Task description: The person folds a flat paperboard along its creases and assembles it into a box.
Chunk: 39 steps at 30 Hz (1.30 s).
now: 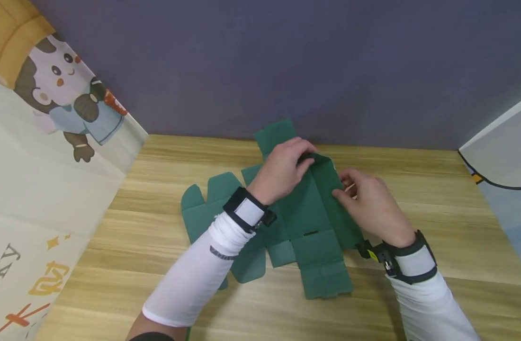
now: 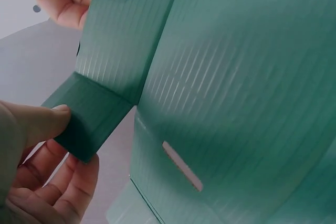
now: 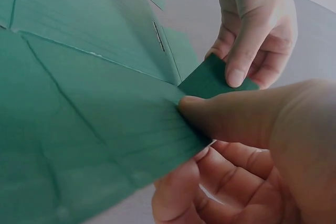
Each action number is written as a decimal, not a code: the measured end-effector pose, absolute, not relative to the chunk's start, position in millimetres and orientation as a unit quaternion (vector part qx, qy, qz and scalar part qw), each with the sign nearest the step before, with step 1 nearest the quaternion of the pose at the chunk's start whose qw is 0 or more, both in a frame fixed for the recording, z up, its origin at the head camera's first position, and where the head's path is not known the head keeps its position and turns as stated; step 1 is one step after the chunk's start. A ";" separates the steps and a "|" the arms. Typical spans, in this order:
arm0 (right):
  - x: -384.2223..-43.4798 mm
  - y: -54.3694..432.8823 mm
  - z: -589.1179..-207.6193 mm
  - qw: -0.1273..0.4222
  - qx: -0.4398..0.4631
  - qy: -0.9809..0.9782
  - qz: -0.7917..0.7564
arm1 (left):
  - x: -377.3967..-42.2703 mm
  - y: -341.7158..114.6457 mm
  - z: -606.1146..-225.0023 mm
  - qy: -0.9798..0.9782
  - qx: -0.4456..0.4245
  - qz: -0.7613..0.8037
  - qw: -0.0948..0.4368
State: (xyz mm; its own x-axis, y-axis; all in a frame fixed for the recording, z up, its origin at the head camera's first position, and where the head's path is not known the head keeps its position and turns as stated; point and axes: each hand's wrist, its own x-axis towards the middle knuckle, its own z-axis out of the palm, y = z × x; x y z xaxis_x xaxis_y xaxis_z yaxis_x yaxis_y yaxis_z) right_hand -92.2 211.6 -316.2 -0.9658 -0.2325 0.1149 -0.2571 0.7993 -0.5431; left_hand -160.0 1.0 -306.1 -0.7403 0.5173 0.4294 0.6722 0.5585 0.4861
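A green cardboard box (image 1: 303, 208), unfolded into panels and flaps, lies on the wooden table. Its right side panel (image 1: 335, 203) is tilted up along a crease. At the far end of that panel, my left hand (image 1: 282, 168) pinches a small end flap (image 2: 94, 116) between thumb and fingers; the flap is bent at its fold. My right hand (image 1: 369, 201) grips the panel's outer edge, thumb on the inner face and fingers behind, as the right wrist view shows. A narrow slot (image 2: 182, 166) shows in the cardboard in the left wrist view.
Rounded flaps (image 1: 224, 187) of the box spread left beneath my left forearm. The wooden table (image 1: 414, 303) meets a dark upright backdrop (image 1: 286, 61) behind the box. A printed cloth (image 1: 51, 189) with a cartoon figure borders the left side.
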 end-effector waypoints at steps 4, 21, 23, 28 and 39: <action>-92.1 211.1 -316.6 0.019 0.124 -0.949 0.289 | -153.1 3.4 -311.3 -0.867 -0.356 -0.317 0.144; -92.6 208.3 -319.0 0.027 0.115 -0.949 0.292 | -122.7 33.9 -345.6 -0.875 -0.329 -0.211 0.284; -92.2 208.1 -319.3 0.030 0.116 -0.950 0.289 | -121.0 35.9 -346.7 -0.877 -0.326 -0.206 0.287; -91.7 209.2 -319.5 0.032 0.118 -0.950 0.289 | -123.5 32.2 -343.4 -0.874 -0.317 -0.241 0.278; -91.6 216.0 -317.8 0.032 0.117 -0.949 0.290 | -146.2 2.9 -324.5 -0.873 -0.297 -0.286 0.260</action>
State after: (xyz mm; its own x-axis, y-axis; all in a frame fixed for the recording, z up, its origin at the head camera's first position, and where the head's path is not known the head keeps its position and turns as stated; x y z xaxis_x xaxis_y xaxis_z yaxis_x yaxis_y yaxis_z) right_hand -91.6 216.0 -317.8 -0.9706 -0.2030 0.1293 -0.2406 0.8048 -0.5426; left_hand -146.2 2.9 -324.5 -0.6882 0.3695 0.6244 0.6676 0.6595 0.3455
